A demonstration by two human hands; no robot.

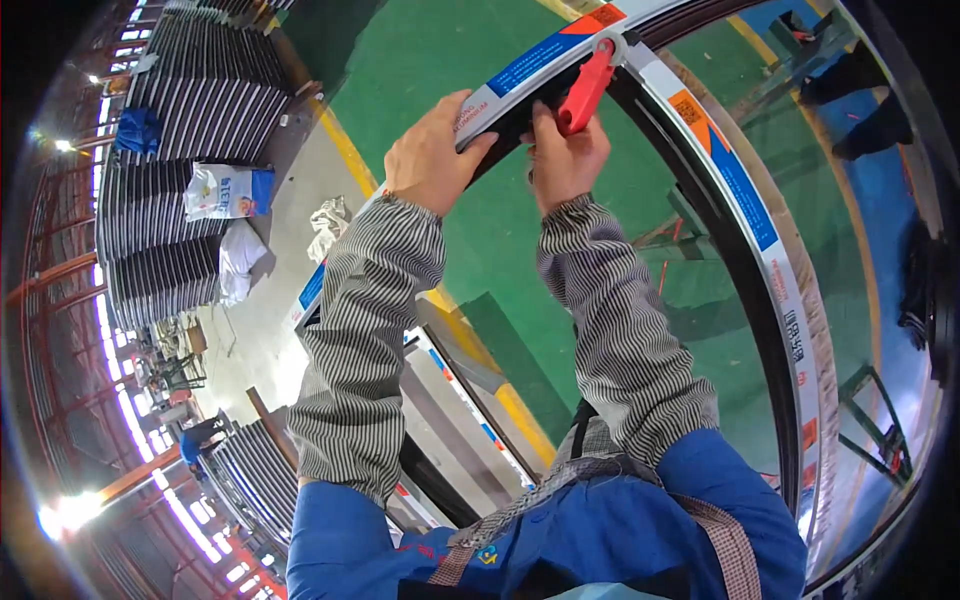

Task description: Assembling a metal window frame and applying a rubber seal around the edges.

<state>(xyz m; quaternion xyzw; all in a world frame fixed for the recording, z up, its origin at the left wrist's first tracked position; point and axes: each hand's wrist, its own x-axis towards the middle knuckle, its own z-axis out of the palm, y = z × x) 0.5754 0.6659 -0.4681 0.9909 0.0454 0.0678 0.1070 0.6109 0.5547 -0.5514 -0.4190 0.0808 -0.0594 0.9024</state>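
A large window frame (pixel 745 205) wrapped in white film with blue and orange print spans the view, its corner at the top. My left hand (pixel 432 155) is closed round the upper bar, thumb on the inner edge, fingers over the outer side. In my right hand (pixel 570 155) is a red-handled roller tool (pixel 587 90), whose round grey head (pixel 610 48) lies at the frame's corner. The thumb of that hand points up beside a black strip (pixel 512 128) along the bar's inner side. Its other fingers are partly hidden.
Stacks of striped profiles (pixel 205 85) stand at the left, with a white sack (pixel 228 190) and white bag (pixel 240 262) against them. Another printed frame (pixel 465 385) lies low by my left arm. Another person's dark-clothed legs (pixel 865 95) show at upper right; a person in blue (pixel 200 438) bends at lower left.
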